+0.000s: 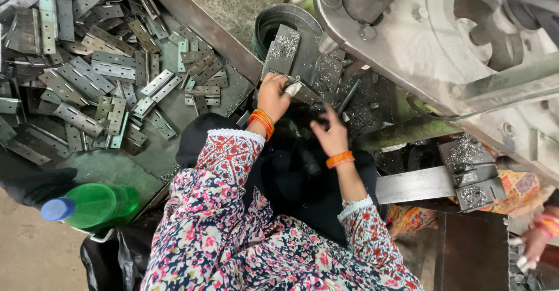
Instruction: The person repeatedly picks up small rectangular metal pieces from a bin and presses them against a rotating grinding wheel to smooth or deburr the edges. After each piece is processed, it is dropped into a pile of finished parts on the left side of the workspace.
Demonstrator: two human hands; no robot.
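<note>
Left hand (272, 96) first: it's closed around the end of a flat metal hinge plate (300, 90), thumb on top, holding it against the dark bed of the machine (372, 29). Orange bangles (263, 121) sit on that wrist, just above a floral sleeve (230, 157). The right hand (330, 135) is a little nearer the body, fingers curled down into the dark area beside the plate; whether it actually grips anything there I can't tell, the spot is too shadowy. It wears orange bangles too.

So the plate is right at the machine's bed, between the two hands and the big grey casting above. By the look of it, this is the feeding step: one piece being set in place under the tool. I'd judge the next move calls for squaring the plate against its stop and getting fingers clear of the working parts.

Outward now. Metal shavings (285, 46) glitter on upright plates just beyond the left hand, next to a round dark tin (279, 20). Off to the left, the worktop (116, 166) carries a big loose heap of hinges (87, 75), piled toward its far left corner. At its near edge lies a green plastic bottle (96, 205) with a blue cap. On the right, a steel bar (413, 185) ends in a block dusted with shavings, and another person's hand (533, 241) shows at the lower right edge.
</note>
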